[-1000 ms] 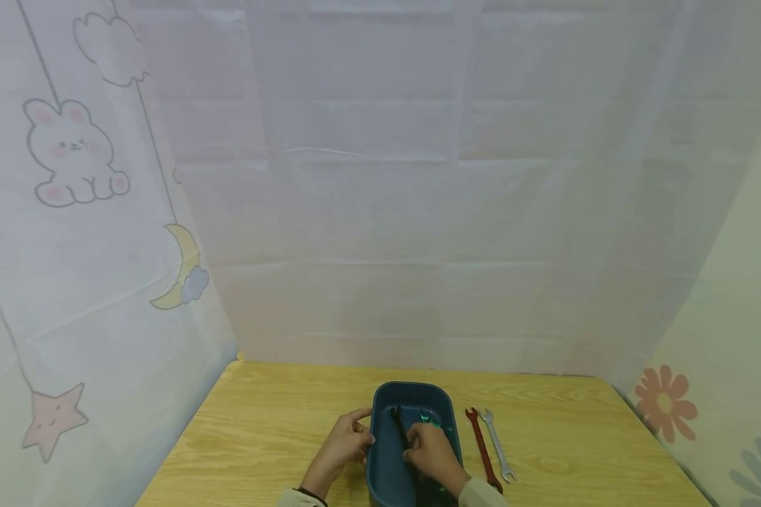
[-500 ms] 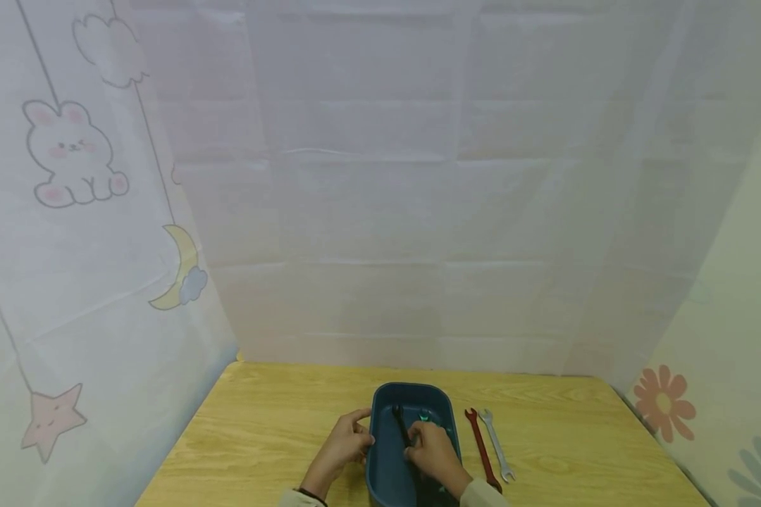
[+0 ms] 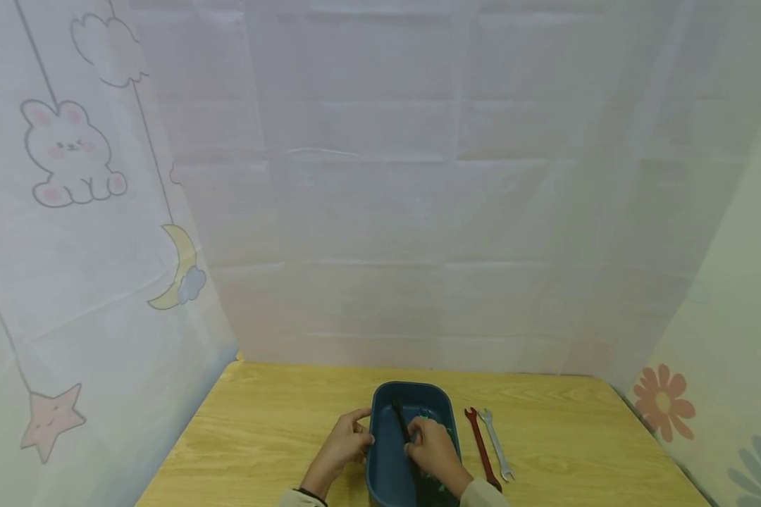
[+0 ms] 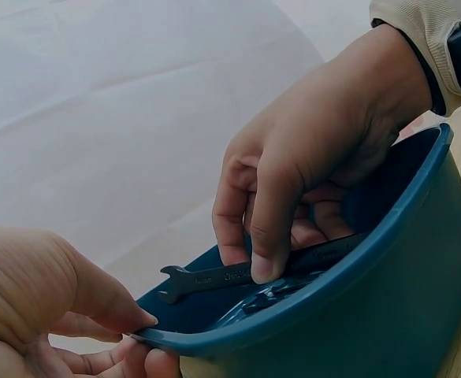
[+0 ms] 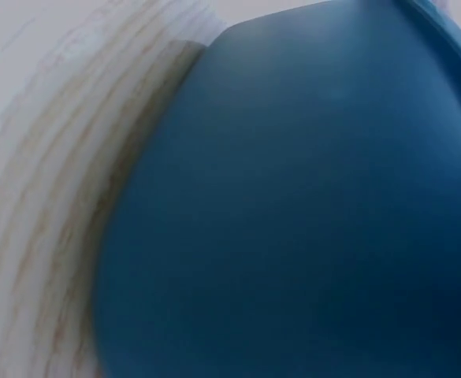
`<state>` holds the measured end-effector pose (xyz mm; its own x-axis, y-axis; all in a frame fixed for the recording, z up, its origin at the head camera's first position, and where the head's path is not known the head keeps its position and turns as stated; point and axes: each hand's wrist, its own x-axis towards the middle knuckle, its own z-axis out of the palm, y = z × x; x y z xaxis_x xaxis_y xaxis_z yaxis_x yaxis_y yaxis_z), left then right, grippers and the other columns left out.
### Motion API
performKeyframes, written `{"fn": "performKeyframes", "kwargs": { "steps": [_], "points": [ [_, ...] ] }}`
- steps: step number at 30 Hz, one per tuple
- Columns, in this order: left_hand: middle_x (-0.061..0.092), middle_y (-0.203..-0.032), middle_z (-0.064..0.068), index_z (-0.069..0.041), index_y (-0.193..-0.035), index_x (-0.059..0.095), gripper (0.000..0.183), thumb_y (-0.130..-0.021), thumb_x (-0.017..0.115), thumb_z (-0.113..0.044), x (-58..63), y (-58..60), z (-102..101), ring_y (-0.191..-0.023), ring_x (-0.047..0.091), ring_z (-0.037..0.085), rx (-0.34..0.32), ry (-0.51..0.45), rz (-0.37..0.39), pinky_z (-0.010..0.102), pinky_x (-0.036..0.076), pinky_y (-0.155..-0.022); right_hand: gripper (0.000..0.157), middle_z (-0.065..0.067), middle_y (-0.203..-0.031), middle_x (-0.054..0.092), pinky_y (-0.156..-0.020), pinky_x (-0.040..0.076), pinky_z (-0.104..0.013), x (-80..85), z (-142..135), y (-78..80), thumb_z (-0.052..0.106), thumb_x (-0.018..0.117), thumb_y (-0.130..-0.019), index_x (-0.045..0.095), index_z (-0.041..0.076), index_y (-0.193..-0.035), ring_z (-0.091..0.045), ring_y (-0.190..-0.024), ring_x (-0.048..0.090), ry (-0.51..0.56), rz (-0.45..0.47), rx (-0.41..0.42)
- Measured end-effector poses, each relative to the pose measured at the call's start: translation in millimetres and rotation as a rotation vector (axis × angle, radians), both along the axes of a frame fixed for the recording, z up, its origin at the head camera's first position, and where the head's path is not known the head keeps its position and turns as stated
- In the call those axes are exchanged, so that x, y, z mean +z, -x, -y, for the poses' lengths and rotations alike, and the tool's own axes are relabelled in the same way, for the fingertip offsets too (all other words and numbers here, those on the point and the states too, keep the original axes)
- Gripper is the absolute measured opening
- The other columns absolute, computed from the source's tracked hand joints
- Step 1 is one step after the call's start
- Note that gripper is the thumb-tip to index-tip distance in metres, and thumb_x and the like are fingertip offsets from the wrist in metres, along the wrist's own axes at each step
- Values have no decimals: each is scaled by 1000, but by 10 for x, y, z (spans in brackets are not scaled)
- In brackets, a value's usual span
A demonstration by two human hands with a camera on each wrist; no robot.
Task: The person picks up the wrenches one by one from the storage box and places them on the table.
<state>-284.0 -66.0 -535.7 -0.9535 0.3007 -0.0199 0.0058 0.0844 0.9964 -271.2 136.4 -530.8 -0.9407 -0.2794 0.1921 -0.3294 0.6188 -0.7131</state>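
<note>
A deep blue bin point(image 3: 385, 465) stands on the table in the head view. At its left side my left hand point(image 3: 344, 445) pinches the rim between thumb and fingers, as the left wrist view shows. My right hand point(image 3: 434, 451) reaches inside and grips a black open-end wrench point(image 4: 206, 281) between thumb and fingers. The open jaw end of this wrench points away from me, and its other end is hidden by the hand and bin wall. Shiny green things point(image 3: 424, 413) lie under the right hand, mostly covered. Only the bin's outer wall point(image 5: 293, 189) fills the right wrist view.
Right of the bin, a red wrench point(image 3: 480, 443) and a silver wrench point(image 3: 497, 443) lie side by side on the wooden table point(image 3: 279, 408). A pale sheet point(image 3: 368, 211) hangs behind the table, with printed side sheets at left and right.
The far end of the black wrench has risen slightly in the right hand's grip. Less of the green things shows beside that hand. The left hand has stayed at the rim.
</note>
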Motion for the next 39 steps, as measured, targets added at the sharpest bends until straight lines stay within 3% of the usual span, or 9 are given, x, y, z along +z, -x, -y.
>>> {"fn": "performKeyframes", "kwargs": {
  "steps": [8,21,39],
  "points": [
    [56,-79,16,6,-133,35,62,-75,54,3,7,-2,-7,-52,53,13,9,-1,12,24,45,-43,17,2,-48,47,-40,42,-27,3,-20,7,4,62,-78,59,0,-94,-10,-32,45,36,16,-14],
    [58,-70,12,6,-133,35,61,-75,53,2,9,-14,-3,-46,50,10,-3,5,-1,24,44,-42,19,3,-47,47,-43,43,-24,35,-38,11,5,65,-77,61,-1,-95,-11,-32,45,58,-39,-26],
    [58,-70,12,4,-135,35,59,-78,53,1,-8,-7,21,-48,51,11,-15,2,-14,26,45,-44,20,4,-51,47,-40,37,-25,113,-83,30,6,64,-78,61,0,-97,-10,-39,42,40,-45,-65]
  ]
}}
